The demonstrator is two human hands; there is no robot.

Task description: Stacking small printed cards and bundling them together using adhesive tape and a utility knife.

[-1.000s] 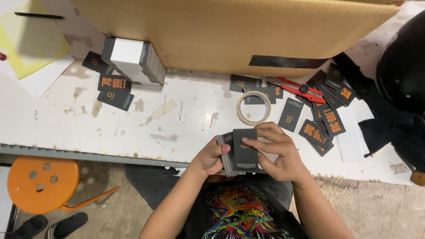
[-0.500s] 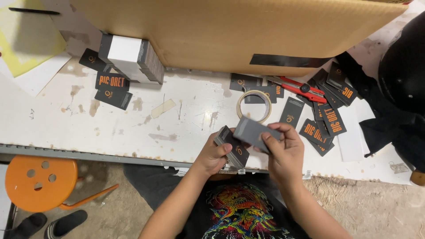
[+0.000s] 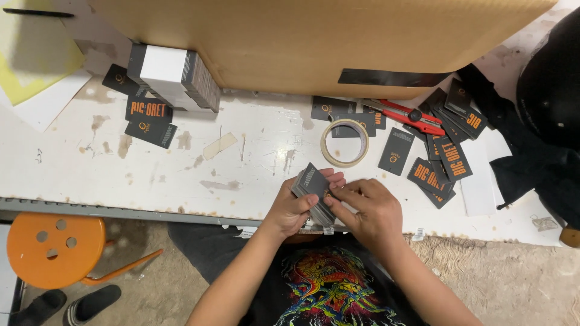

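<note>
Both of my hands hold one stack of dark grey cards point(image 3: 312, 188) at the near edge of the white worktable point(image 3: 241, 157). My left hand point(image 3: 296, 208) grips the stack from below and behind. My right hand point(image 3: 368, 208) presses its fingers against the stack's right side. The stack is tilted, its top face turned up and to the left. A roll of masking tape point(image 3: 345, 142) lies flat just beyond my hands.
Loose dark cards with orange print point(image 3: 444, 166) lie scattered at the right, near a red utility knife point(image 3: 411, 115). A white-topped block of stacked cards point(image 3: 175, 75) and more cards point(image 3: 148, 118) sit at the left. A big cardboard box point(image 3: 326, 42) stands behind. An orange stool point(image 3: 51, 250) is below left.
The card stack has turned and shifted left in my hands, and my right hand has moved from on top of it to its right side.
</note>
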